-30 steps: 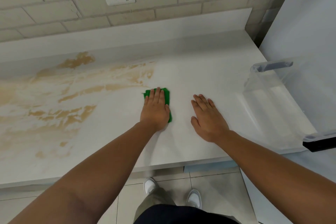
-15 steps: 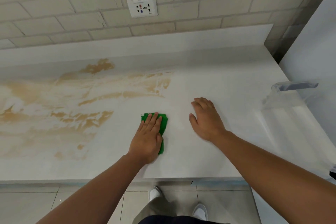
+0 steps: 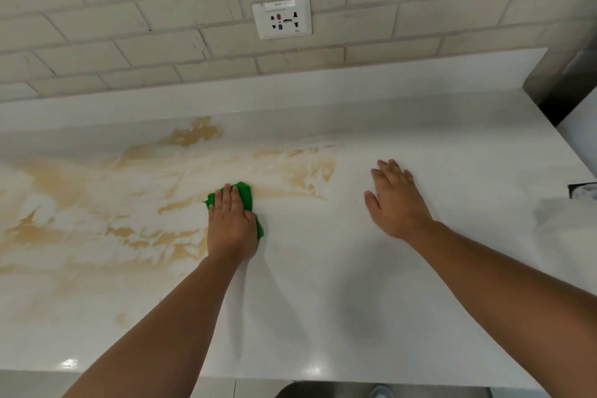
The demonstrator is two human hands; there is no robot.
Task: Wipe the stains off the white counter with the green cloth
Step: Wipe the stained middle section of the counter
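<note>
The glossy white counter (image 3: 323, 300) is showing streaky tan stains (image 3: 155, 236) across its left half, below a pale brick wall (image 3: 129, 19). The left hand (image 3: 231, 223) is pressing the crumpled green cloth (image 3: 247, 195) down at the stains' right edge, fingers straight and together. The right hand (image 3: 395, 200) is lying flat further right, fingers loosely spread.

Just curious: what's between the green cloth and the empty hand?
Head view: a tan stain by the cloth, then bare counter up to the right hand.
</note>
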